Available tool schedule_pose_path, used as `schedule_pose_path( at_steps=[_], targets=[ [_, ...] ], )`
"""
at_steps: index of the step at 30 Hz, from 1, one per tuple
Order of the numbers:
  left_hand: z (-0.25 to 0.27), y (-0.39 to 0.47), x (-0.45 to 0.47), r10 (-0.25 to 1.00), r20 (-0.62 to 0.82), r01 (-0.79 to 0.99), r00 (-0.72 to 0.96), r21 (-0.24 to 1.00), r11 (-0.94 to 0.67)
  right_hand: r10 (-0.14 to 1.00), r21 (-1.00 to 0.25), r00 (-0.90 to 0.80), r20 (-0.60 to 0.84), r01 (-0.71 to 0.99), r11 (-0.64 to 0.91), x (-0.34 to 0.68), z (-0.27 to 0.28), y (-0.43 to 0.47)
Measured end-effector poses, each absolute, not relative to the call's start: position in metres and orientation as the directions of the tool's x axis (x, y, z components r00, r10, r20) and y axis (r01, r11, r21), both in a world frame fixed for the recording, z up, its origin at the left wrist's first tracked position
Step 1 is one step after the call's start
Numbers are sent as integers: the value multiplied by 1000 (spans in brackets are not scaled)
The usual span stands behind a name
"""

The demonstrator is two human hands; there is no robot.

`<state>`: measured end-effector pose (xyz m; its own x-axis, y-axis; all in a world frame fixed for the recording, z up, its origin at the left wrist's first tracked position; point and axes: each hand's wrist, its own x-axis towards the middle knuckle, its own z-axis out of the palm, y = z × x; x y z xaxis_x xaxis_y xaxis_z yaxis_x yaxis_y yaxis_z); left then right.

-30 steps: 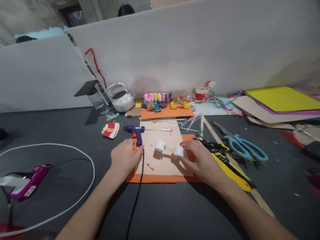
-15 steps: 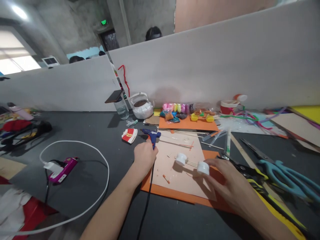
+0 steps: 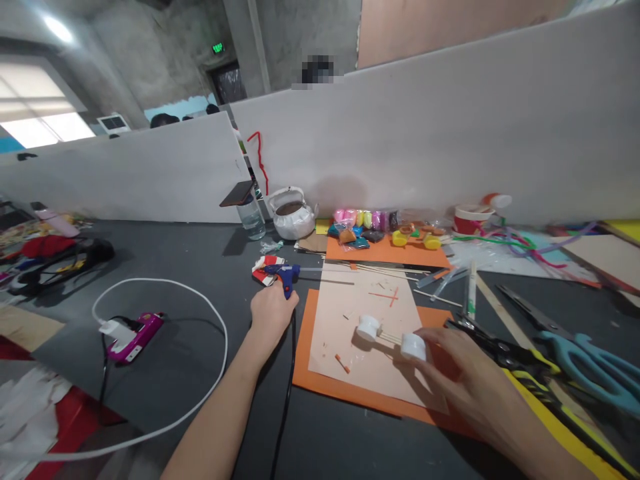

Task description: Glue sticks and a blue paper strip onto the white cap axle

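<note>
My left hand (image 3: pixel 273 309) is closed around the handle of a blue hot glue gun (image 3: pixel 286 273), whose nozzle points left and whose clear glue stick sticks out to the right. Just behind the gun lies a small red and white carton piece (image 3: pixel 264 269). My right hand (image 3: pixel 453 363) pinches the near white cap of a small assembly: two white bottle caps (image 3: pixel 369 328) joined by thin wooden sticks (image 3: pixel 391 339). That assembly is held over a pale pink sheet (image 3: pixel 330 357), which rests on orange card (image 3: pixel 306 373). Orange scraps (image 3: pixel 343 363) lie on the sheet.
At the right are blue-handled scissors (image 3: pixel 575 353) and yellow-black pliers (image 3: pixel 505 350). Bagged coloured clay (image 3: pixel 367 223), a white kettle-shaped pot (image 3: pixel 294 219) and a water jar (image 3: pixel 251 220) stand at the back. A purple power strip (image 3: pixel 135 337) with a looping white cable (image 3: pixel 223 347) lies left.
My left hand has moved the glue gun left, off the pink sheet and in front of the carton piece. My right hand still holds the capped assembly in nearly the same place.
</note>
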<state>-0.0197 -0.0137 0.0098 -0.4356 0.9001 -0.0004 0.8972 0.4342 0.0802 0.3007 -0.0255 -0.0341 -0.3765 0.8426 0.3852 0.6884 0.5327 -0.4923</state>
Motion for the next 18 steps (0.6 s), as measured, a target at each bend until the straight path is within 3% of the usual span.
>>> schedule_pose_path(
  at_steps=[8, 18],
  targets=[
    [14, -4, -14, 928, 0, 921, -373, 123, 370, 841, -452, -407, 357, 712, 537, 302, -50, -23],
    [9, 8, -45, 912, -19, 907, -410, 100, 410, 890, -535, -367, 270, 712, 456, 295, -28, -28]
  ],
)
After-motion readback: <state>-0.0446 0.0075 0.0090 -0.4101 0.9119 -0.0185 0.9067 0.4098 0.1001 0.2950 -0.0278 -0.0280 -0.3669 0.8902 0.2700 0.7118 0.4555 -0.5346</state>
